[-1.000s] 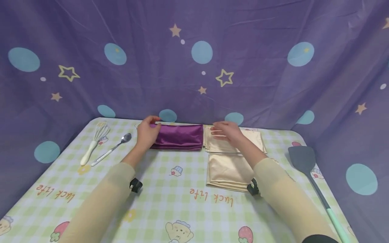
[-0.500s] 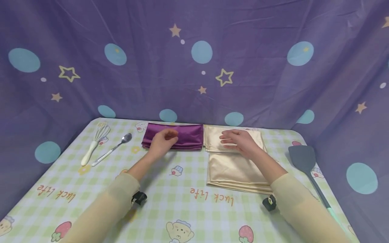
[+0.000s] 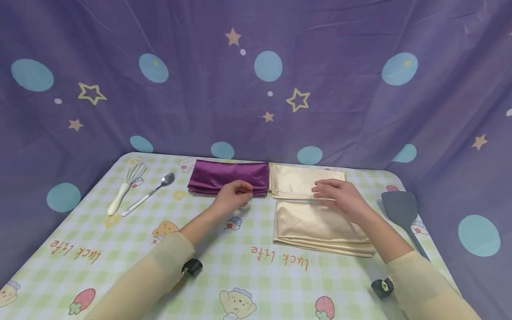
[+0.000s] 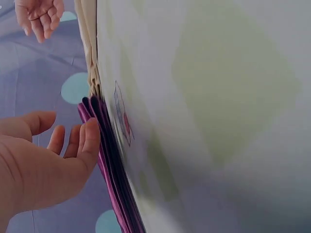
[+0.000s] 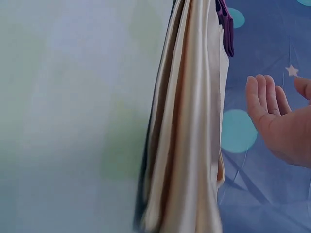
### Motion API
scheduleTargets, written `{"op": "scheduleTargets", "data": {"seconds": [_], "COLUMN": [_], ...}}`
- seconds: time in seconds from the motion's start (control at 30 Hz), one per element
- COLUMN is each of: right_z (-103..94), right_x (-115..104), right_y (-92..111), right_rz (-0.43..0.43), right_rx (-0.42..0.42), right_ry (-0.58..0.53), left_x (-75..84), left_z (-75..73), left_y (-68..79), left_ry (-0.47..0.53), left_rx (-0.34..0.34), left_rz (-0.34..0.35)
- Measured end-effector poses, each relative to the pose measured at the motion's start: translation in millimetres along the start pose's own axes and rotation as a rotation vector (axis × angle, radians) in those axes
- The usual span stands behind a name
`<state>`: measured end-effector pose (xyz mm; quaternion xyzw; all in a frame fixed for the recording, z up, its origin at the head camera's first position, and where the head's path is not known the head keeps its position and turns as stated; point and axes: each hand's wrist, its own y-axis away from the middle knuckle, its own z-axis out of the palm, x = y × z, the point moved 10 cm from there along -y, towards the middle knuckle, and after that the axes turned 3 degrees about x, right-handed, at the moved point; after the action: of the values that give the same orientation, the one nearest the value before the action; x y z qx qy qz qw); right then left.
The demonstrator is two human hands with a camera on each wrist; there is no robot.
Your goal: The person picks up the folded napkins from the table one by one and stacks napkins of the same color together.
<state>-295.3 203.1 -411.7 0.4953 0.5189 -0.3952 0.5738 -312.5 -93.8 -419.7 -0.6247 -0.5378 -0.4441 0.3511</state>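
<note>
my left hand [image 3: 231, 198] is hovering by the purple cloth [image 3: 224, 172], my right hand [image 3: 347, 201] above the cream cloths [image 3: 308, 222], both loosely curved, holding nothing. i'm seemingly at a hands-off step; handling any would call for a gentle pinch at a layered edge. all are lying folded and glossy on the table [image 3: 200, 293], purple beside cream at the back, more cream in front.

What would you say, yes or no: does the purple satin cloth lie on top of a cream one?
No, the purple satin cloth lies beside the farther cream satin cloth, to its left.
</note>
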Motion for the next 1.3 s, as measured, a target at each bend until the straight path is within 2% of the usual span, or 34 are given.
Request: {"op": "scheduleTargets", "data": {"seconds": [0.23, 0.43, 0.63, 0.8, 1.03, 1.3], "right_z": [-24.1, -49.8, -72.6, -87.1, -99.4, -95.6], "right_x": [3, 4, 6, 8, 6, 19], "right_y": [20, 37, 46, 52, 57, 60], "right_rz": [-0.002, 0.003, -0.005, -0.003, -0.031, 0.012], "right_rx": [0.01, 0.027, 0.106, 0.162, 0.243, 0.174], "right_ry": [0.067, 0.101, 0.196, 0.265, 0.456, 0.558], "left_x": [-0.5, -1.5, -2.5, -4.9, 0.0, -0.2], "left_z": [21.1, 35.9, 49.0, 60.2, 68.0, 80.5], "left_y": [4.9, 4.5, 0.7, -2.0, 0.7, 1.2], "left_ry": [0.036, 0.063, 0.075, 0.095, 0.112, 0.124], "left_rx": [-0.066, -0.104, -0.12, -0.135, -0.11, -0.138], "left_rz": [-0.044, -0.047, -0.037, -0.055, -0.084, -0.122]}}
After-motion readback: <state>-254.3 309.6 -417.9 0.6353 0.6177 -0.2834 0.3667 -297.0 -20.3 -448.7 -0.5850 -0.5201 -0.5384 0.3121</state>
